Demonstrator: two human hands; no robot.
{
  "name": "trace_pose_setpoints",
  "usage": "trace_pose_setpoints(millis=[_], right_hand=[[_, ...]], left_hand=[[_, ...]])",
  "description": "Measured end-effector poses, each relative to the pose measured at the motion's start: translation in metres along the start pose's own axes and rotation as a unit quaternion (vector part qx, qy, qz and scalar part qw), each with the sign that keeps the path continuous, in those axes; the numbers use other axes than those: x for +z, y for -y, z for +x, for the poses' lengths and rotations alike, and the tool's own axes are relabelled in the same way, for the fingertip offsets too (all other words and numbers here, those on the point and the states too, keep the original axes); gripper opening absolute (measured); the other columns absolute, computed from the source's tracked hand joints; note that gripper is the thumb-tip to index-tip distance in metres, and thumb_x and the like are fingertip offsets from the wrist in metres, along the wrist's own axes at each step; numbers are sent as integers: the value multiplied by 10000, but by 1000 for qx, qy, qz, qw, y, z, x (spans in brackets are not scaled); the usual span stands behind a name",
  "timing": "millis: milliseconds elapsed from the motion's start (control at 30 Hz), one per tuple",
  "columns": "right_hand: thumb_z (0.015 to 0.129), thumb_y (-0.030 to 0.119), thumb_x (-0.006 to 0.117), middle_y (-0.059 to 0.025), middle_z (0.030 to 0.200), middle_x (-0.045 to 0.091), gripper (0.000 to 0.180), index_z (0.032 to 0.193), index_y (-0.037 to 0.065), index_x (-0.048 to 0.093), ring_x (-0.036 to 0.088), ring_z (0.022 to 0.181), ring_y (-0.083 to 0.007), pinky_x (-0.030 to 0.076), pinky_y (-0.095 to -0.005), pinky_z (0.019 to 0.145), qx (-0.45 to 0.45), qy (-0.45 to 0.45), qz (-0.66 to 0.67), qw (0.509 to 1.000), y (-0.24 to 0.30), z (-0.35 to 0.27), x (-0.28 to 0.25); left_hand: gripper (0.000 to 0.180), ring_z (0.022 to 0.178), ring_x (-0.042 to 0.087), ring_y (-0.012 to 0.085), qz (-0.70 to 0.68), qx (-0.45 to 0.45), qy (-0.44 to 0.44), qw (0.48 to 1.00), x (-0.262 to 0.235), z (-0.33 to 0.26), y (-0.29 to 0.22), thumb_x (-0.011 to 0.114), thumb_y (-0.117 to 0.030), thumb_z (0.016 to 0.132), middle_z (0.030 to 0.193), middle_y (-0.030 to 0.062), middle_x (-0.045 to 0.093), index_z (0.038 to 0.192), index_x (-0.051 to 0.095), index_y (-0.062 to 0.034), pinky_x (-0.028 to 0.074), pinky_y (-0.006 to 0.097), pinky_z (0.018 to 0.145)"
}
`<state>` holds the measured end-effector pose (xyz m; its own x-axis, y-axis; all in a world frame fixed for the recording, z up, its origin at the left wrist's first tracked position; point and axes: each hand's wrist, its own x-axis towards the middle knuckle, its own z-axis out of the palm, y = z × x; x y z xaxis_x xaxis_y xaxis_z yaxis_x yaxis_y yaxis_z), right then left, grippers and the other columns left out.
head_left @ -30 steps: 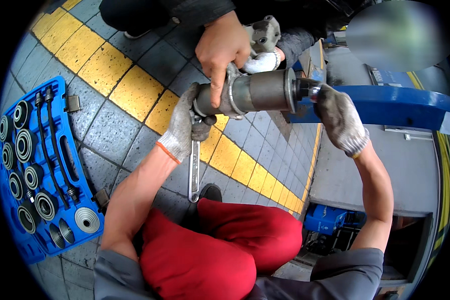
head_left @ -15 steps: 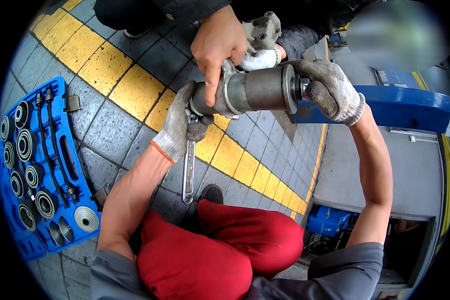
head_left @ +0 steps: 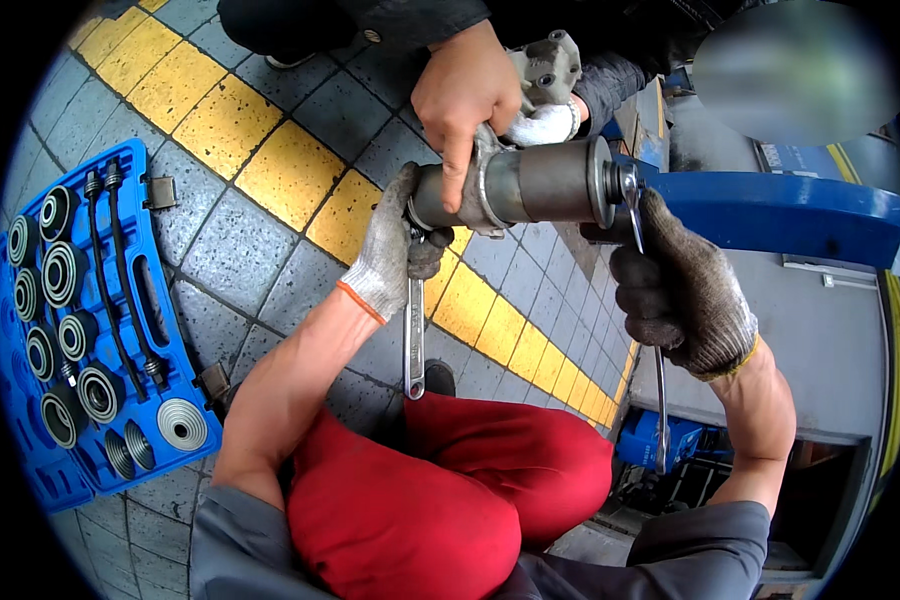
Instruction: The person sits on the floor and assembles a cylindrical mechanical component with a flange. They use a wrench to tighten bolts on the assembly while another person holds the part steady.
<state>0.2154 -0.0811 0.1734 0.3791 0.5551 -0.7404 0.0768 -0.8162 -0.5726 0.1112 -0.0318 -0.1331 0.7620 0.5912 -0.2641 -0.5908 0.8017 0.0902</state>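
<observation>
A thick grey metal press sleeve point(head_left: 558, 182) lies sideways in front of me, run through the ring of a cast metal arm point(head_left: 484, 178). At its left end my left hand point(head_left: 385, 240), in a grey-white glove, is closed round a chrome wrench point(head_left: 414, 345) that hangs downward; its jaw is partly hidden. My gloved right hand point(head_left: 685, 295) grips a second, long wrench point(head_left: 662, 410), whose upper end sits at the bolt end point(head_left: 627, 184) on the right. A co-worker's bare hand point(head_left: 470, 95) rests on the sleeve and ring, index finger extended.
On the left lies an open blue case point(head_left: 160, 330) with round metal adapters and two threaded rods. The co-worker's gloved hand point(head_left: 545, 125) supports the casting's far end. A blue beam point(head_left: 770, 205) stands right, behind my right hand. Yellow tiles point(head_left: 280, 175) cross the grey floor.
My right hand has left the bolt end and moved down and slightly right; it now holds a long wrench there. The assembly and my left hand appear shifted slightly right in the view.
</observation>
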Motion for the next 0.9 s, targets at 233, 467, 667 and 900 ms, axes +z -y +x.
trace_pose_setpoints(millis=[233, 467, 667, 900], right_hand=[[1071, 616, 415, 62, 585, 424, 646, 1216, 22, 627, 382, 417, -59, 325, -234, 402, -174, -128, -313, 925, 6, 10, -20], [978, 185, 590, -248, 973, 721, 354, 1253, -35, 618, 726, 821, -411, 588, -447, 747, -488, -11, -687, 539, 45, 73, -71], [1030, 623, 342, -228, 916, 701, 753, 1249, -34, 637, 680, 837, -422, 522, -475, 805, -507, 48, -690, 514, 74, 86, -68], [999, 608, 400, -217, 1047, 698, 738, 1284, -31, 632, 694, 930, -402, 537, -465, 898, -578, 81, -673, 454, 79, 106, -73]], left_hand=[[621, 329, 341, 89, 42, 31, -45, 998, 0, -14, -15, 289, -634, 1068, 566, 52, 525, 890, 575, -112, 237, 250, 319], [636, 329, 356, 86, 33, 8, -18, 999, 6, -2, -12, 301, -655, 1056, 569, 38, 538, 926, 615, -117, 234, 249, 318], [510, 327, 331, 73, 13, 0, 9, 1000, 8, -2, -12, 314, -577, 1085, 601, 53, 563, 1016, 589, -153, 227, 232, 312], [607, 324, 364, 88, 31, -4, 1, 1000, 7, 0, -12, 291, -621, 1065, 561, 48, 543, 934, 616, -125, 243, 242, 307]])
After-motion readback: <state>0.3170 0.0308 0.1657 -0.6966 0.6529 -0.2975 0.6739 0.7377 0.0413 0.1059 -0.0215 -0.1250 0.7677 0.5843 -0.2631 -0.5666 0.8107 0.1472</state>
